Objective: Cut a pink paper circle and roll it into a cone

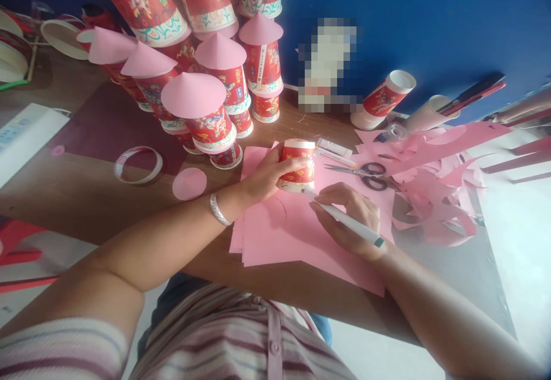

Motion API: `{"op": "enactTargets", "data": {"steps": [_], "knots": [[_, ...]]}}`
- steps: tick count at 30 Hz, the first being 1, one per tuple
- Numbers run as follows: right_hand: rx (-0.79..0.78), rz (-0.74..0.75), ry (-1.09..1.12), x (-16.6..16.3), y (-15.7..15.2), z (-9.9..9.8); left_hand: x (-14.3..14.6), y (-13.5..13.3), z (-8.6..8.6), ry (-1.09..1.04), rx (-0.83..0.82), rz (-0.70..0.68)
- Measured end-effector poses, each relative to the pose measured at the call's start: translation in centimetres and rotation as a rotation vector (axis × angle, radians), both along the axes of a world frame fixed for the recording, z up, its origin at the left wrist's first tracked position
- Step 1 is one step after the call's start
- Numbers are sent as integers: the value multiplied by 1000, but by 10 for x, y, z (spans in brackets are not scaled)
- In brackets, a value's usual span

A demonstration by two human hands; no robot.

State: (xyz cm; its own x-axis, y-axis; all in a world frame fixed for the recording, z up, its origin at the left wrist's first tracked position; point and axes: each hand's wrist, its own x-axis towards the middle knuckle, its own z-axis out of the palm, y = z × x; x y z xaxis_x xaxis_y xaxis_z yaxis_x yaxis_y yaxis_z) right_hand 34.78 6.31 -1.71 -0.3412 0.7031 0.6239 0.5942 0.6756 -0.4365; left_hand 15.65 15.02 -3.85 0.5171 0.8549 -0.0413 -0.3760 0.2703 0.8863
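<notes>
My left hand (269, 173) is wrapped round a red patterned paper cup (297, 165) that stands upside down on a stack of pink paper sheets (284, 236). My right hand (350, 213) grips a white pen (348, 222) with its tip against the cup's rim on the paper. A silver bracelet (218, 210) circles my left wrist.
Red cups topped with pink paper cones (193, 96) are stacked at the back of the wooden table (86, 190). Scissors (361, 173) and glue sticks (333, 148) lie behind the cup. Pink paper scraps (434, 185) pile on the right. A pink paper disc (189, 183) and a cut cup ring (138, 165) lie left.
</notes>
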Motion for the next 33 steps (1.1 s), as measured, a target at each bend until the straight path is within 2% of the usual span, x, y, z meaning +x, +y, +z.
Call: {"op": "enactTargets", "data": {"steps": [8, 16, 25, 33], "knots": [[-2, -81, -49, 1, -1, 2, -1, -1, -2, -13, -51, 12], [44, -31, -21, -1, -2, 9, -2, -1, -2, -9, -23, -8], [27, -10, 30, -4, -3, -3, -1, 0, -6, -2, -40, 6], [5, -21, 21, -4, -3, -2, -1, 1, -10, 24, 18, 6]]}}
